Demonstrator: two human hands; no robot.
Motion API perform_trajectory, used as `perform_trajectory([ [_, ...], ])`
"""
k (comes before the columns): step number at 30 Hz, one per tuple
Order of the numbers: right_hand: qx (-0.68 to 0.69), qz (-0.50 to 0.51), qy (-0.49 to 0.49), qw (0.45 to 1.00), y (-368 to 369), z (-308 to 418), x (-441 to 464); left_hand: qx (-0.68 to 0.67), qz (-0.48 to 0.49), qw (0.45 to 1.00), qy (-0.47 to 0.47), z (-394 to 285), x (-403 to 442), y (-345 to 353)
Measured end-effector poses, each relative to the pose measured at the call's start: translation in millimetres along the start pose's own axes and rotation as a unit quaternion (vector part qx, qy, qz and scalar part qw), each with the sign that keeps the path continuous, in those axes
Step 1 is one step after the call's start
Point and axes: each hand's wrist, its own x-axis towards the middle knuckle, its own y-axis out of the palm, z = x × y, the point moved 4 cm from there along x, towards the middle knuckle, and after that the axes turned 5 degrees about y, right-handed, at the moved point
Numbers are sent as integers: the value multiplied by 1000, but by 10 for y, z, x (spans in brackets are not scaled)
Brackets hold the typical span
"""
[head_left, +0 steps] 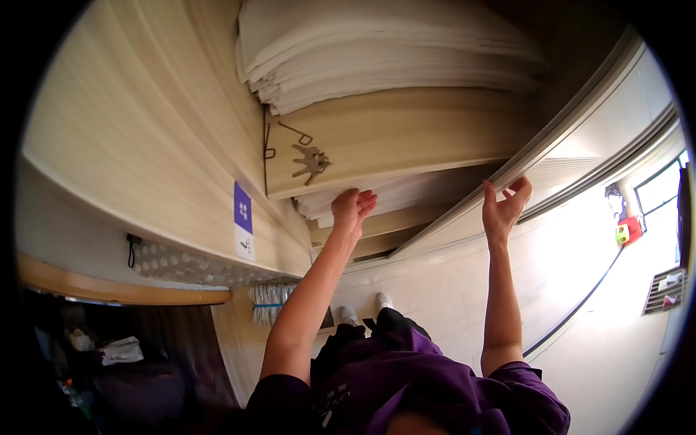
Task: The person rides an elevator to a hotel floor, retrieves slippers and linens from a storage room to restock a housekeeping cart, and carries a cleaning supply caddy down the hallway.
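Note:
My left hand [353, 208] is raised at the front of a wooden shelf [406, 134], just under its edge, with the fingers partly curled and apart and nothing visible in them. White folded cloths [406, 199] lie in the compartment behind it. On the shelf above rest a bunch of keys [312, 161] and bent metal hooks [297, 133]. My right hand [506, 203] touches the edge of the sliding door [558, 138] at the right, its thumb and fingers apart around that edge.
A thick stack of white linen [384, 54] fills the upper shelf. At the left is a wooden panel with a purple and white label [243, 217]. A tied white bundle [268, 304] stands low by my feet. A red and green object [629, 230] is far right.

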Motion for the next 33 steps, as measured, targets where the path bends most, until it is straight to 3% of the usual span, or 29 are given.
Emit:
perform_trajectory([
  [7, -29, -30, 29, 999, -139, -335, 333, -41, -88, 995, -17, -141, 138, 122],
  [10, -54, -41, 45, 997, -218, -495, 505, -76, -132, 988, 33, -93, 139, 124],
  [15, -84, -68, 67, 992, -324, -917, 851, -151, -110, 982, -5, -166, 256, 19],
  [17, -84, -77, 81, 990, -357, -1145, 1040, -169, -73, 980, -78, -260, 229, 106],
  [19, -83, -90, 66, 990, -401, -1334, 1196, -135, -67, 986, -65, -264, 300, 125],
  [21, -91, -91, 78, 989, -458, -1526, 1320, -115, -12, 993, 21, -287, 359, 161],
  [22, -91, -91, 70, 989, -484, -1595, 1379, -139, 32, 989, 27, -295, 415, 204],
  [25, -99, -76, 65, 990, -518, -1756, 1487, -195, 15, 980, 23, -202, 490, 261],
  [29, -92, -146, 52, 984, -482, -1909, 1531, -228, 22, 972, 58, -43, 705, 22],
  [32, -141, -222, -11, 965, -429, -1727, 1156, -277, 40, 957, 73, 38, 701, 18],
  [33, -115, -188, 18, 975, -352, -1677, 939, -289, 71, 951, 82, 77, 631, 86],
])
